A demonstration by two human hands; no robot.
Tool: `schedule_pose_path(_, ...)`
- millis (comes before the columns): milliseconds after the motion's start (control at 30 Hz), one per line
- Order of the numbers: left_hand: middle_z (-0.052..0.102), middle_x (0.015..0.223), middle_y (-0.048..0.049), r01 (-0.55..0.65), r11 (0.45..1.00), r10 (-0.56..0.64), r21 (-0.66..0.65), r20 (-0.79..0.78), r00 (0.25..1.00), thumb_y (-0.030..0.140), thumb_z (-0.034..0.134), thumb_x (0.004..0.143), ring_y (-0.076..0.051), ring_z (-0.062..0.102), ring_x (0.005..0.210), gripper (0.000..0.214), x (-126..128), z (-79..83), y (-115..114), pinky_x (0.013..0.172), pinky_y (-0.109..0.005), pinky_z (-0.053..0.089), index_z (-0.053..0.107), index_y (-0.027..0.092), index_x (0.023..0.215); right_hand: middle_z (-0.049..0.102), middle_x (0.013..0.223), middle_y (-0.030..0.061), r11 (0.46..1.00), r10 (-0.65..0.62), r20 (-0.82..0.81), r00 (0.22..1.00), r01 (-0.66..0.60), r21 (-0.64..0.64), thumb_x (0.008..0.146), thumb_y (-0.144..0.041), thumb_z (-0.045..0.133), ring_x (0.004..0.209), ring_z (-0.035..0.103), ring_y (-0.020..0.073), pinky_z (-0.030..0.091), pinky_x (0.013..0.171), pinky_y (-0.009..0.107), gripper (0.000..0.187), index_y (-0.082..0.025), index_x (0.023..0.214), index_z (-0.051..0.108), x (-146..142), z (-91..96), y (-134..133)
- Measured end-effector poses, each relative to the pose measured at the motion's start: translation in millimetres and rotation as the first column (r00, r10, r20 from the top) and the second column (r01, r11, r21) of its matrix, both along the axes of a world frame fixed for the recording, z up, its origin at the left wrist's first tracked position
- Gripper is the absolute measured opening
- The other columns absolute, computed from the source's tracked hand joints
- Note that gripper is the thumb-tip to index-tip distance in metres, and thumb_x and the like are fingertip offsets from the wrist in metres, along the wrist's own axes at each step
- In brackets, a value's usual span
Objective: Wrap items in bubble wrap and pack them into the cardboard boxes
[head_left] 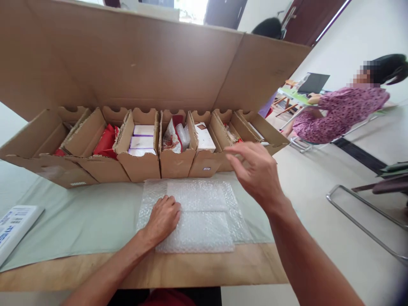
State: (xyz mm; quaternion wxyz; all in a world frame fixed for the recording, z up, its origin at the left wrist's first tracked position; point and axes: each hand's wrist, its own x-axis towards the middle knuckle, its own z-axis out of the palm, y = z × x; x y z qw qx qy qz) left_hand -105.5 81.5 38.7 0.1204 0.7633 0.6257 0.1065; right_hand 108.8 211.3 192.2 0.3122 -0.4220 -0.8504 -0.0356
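Note:
A sheet of bubble wrap [204,229] lies folded over on the table, its wider layer spreading out at the sides and back. My left hand [164,219] rests on its left part with curled fingers pressed down on the plastic; the fingertips are partly hidden. In the air above the right side of the wrap is my right hand [255,172], close in front of the cardboard bins [177,165]. Its thumb and bent index finger stand a little apart, and I see nothing between them.
Behind the wrap, the bins hold red packets [106,142], white boxes with purple edges [142,140], a printed bag [174,138] and a white box [204,138]. A tall cardboard panel [153,63] rises behind. A white flat case [19,229] lies left. A person [344,108] sits right.

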Motion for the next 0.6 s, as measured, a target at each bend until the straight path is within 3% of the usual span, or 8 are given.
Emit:
schedule_pose_path(67, 0.067, 0.1, -0.0113, -0.021, 1.0, 0.021, -0.008, -0.008, 1.0, 0.017, 0.053, 0.094, -0.028, 0.059, 0.098, 0.017, 1.8, -3.9, 0.0, 0.087, -0.042, 0.046, 0.069, 0.017, 0.091, 0.073, 0.114, 0.0084, 0.996, 0.074, 0.177, 0.981, -0.08, 0.03, 0.099, -0.026, 0.048, 0.11, 0.06, 0.0285, 0.043, 0.098, 0.046, 0.027, -0.024, 0.103, 0.075, -46.3, 33.8, 31.3)
schedule_pose_path(133, 0.066, 0.102, -0.0108, -0.038, 0.999, 0.038, -0.001, -0.004, 0.999, 0.016, 0.054, 0.094, -0.029, 0.058, 0.101, 0.015, 2.5, -6.3, 0.0, 0.087, -0.042, 0.045, 0.069, 0.018, 0.094, 0.072, 0.119, 0.0112, 0.991, 0.111, 0.413, 0.904, -0.133, 0.023, 0.094, -0.027, 0.057, 0.117, 0.054, 0.0329, 0.041, 0.097, 0.048, 0.022, -0.02, 0.1, 0.077, -93.6, 48.6, 65.4)
schedule_pose_path(267, 0.066, 0.104, -0.0099, -0.055, 0.998, 0.056, -0.015, 0.021, 0.998, 0.016, 0.055, 0.093, -0.029, 0.057, 0.103, 0.014, 2.4, -7.0, -0.6, 0.089, -0.043, 0.046, 0.069, 0.018, 0.095, 0.073, 0.111, 0.0163, 0.996, 0.084, 0.758, 0.647, -0.038, -0.079, 0.071, -0.023, 0.078, 0.115, 0.054, 0.0369, 0.034, 0.102, 0.051, 0.026, -0.015, 0.096, 0.078, -162.9, 29.8, 115.8)
schedule_pose_path(333, 0.066, 0.104, -0.0101, -0.059, 0.998, 0.06, -0.022, 0.035, 0.998, 0.017, 0.055, 0.093, -0.029, 0.058, 0.103, 0.015, 2.1, -6.5, -0.4, 0.089, -0.043, 0.046, 0.069, 0.017, 0.096, 0.074, 0.107, 0.0168, 0.992, 0.105, 0.806, 0.582, 0.0, -0.129, 0.073, -0.019, 0.074, 0.113, 0.056, 0.0354, 0.03, 0.104, 0.052, 0.024, -0.014, 0.096, 0.078, -178.7, 14.8, 124.7)
schedule_pose_path(433, 0.066, 0.103, -0.0111, -0.053, 0.998, 0.054, -0.014, 0.066, 0.996, 0.017, 0.054, 0.091, -0.03, 0.058, 0.103, 0.015, 1.5, -7.0, -0.2, 0.089, -0.045, 0.047, 0.069, 0.017, 0.095, 0.074, 0.107, 0.0192, 0.994, 0.097, 0.783, 0.615, -0.028, -0.101, 0.081, -0.013, 0.061, 0.111, 0.058, 0.0331, 0.029, 0.104, 0.05, 0.024, -0.01, 0.099, 0.077, -179.2, 12.9, 122.2)
schedule_pose_path(533, 0.067, 0.104, -0.0125, -0.071, 0.996, 0.062, 0.046, 0.185, 0.981, 0.014, 0.053, 0.09, -0.03, 0.059, 0.101, 0.017, 0.2, -7.9, -2.3, 0.09, -0.047, 0.049, 0.069, 0.016, 0.095, 0.074, 0.106, 0.0203, 1.0, -0.022, 0.664, 0.748, 0.017, 0.014, 0.087, -0.013, 0.054, 0.107, 0.061, 0.0319, 0.033, 0.097, 0.045, 0.026, -0.008, 0.1, 0.075, -154.2, 40.6, 106.2)
schedule_pose_path(600, 0.067, 0.109, -0.0127, -0.143, 0.981, 0.083, 0.128, 0.393, 0.916, 0.016, 0.053, 0.09, -0.029, 0.06, 0.103, 0.02, -2.3, -4.9, -6.5, 0.09, -0.047, 0.05, 0.069, 0.017, 0.103, 0.074, 0.103, 0.017, 0.998, -0.066, 0.529, 0.846, 0.049, 0.048, 0.092, -0.017, 0.049, 0.096, 0.064, 0.0282, 0.039, 0.087, 0.039, 0.026, -0.01, 0.101, 0.073, -126.2, 63.3, 85.3)
